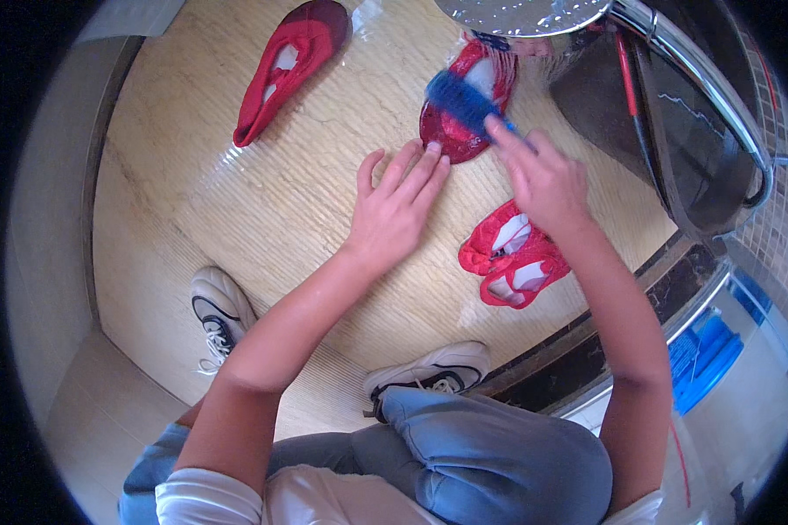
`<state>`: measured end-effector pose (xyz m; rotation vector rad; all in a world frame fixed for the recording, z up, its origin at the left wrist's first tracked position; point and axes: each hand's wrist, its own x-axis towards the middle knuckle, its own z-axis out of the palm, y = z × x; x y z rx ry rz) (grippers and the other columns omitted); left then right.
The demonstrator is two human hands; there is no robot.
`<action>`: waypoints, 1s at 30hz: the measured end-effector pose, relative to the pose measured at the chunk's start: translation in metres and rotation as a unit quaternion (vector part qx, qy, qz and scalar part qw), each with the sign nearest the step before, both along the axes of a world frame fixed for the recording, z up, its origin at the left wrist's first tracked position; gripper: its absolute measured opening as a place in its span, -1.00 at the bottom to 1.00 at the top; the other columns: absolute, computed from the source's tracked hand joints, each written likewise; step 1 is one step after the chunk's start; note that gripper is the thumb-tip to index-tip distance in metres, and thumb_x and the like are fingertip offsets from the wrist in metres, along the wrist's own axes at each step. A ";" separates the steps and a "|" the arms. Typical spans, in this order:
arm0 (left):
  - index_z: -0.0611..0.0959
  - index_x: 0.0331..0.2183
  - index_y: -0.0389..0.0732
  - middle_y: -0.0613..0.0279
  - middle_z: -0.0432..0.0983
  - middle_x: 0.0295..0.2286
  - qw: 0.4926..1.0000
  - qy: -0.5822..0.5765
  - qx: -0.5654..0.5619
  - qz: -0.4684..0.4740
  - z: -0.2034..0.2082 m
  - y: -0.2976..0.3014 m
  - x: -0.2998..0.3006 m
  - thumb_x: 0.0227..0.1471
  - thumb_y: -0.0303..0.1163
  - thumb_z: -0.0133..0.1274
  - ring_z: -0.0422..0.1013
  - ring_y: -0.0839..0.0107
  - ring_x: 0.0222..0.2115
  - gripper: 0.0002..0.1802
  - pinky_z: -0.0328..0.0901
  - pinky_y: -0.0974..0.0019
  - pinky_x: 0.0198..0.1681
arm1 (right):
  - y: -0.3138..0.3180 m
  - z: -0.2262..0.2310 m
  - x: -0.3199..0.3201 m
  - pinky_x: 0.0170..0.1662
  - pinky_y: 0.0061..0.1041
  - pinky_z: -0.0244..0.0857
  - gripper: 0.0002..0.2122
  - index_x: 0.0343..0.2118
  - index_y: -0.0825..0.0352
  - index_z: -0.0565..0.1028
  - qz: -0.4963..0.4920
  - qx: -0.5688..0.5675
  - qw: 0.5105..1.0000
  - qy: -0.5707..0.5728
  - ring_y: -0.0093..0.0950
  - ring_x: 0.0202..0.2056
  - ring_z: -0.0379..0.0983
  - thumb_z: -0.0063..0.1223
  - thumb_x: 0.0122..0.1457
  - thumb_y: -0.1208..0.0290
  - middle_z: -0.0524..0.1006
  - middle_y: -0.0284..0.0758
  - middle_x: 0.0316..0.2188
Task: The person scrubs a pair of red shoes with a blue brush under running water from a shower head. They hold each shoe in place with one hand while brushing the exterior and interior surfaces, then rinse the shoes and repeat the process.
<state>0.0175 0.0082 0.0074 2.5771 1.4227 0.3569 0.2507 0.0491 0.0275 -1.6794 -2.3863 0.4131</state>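
A wet red slipper-like shoe [455, 150] lies on the ribbed tan floor under a falling stream of water. My right hand [545, 179] grips a blue scrub brush [464, 101], whose bristles lie across the shoe's opening. The brush is slightly blurred. My left hand [397, 203] has its fingers stretched out, and their tips press on the near end of the same shoe. A matching red shoe [293, 66] lies apart at the far left. Beneath my right forearm rest two smaller red shoes [512, 254] side by side, partly covered by the arm.
A round chrome shower head [530, 13] on a curved metal pipe [709, 83] hangs at the top right. Beyond it are a dark panel [600, 109] and a red-and-black rod [635, 96]. A dark ledge [578, 350] borders the floor at right, with a blue plastic item [707, 359] past it.
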 end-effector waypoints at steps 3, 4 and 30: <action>0.49 0.07 -0.13 0.25 0.38 0.06 1.000 -0.008 0.005 -0.003 0.003 0.005 0.003 -0.13 -0.38 0.02 0.22 0.32 0.14 -0.39 0.00 0.01 0.17 | 0.018 0.001 0.014 -0.53 -0.16 0.35 -0.57 0.12 -0.13 0.42 -0.055 0.042 0.998 -0.010 -0.21 -0.54 0.51 0.04 0.16 0.33 0.43 -0.26 -0.46; 0.49 0.06 -0.13 0.24 0.39 0.05 1.000 -0.005 0.006 -0.003 0.003 0.007 0.004 -0.12 -0.39 0.03 0.22 0.32 0.14 -0.40 0.00 0.01 0.17 | 0.015 0.003 0.009 -0.53 -0.15 0.35 -0.57 0.12 -0.13 0.42 -0.026 0.022 0.999 -0.005 -0.20 -0.54 0.50 0.05 0.16 0.32 0.43 -0.26 -0.46; 0.55 -0.10 -0.01 0.22 0.41 -0.05 0.995 -0.049 0.013 0.083 0.010 0.022 0.020 -0.09 -0.17 0.20 0.31 0.26 0.01 -0.54 0.11 0.00 0.03 | -0.004 0.000 0.002 -0.34 -0.20 0.40 -0.60 0.11 0.02 0.44 -0.072 -0.006 0.989 0.128 -0.18 -0.41 0.50 -0.03 0.19 0.40 0.49 -0.21 -0.39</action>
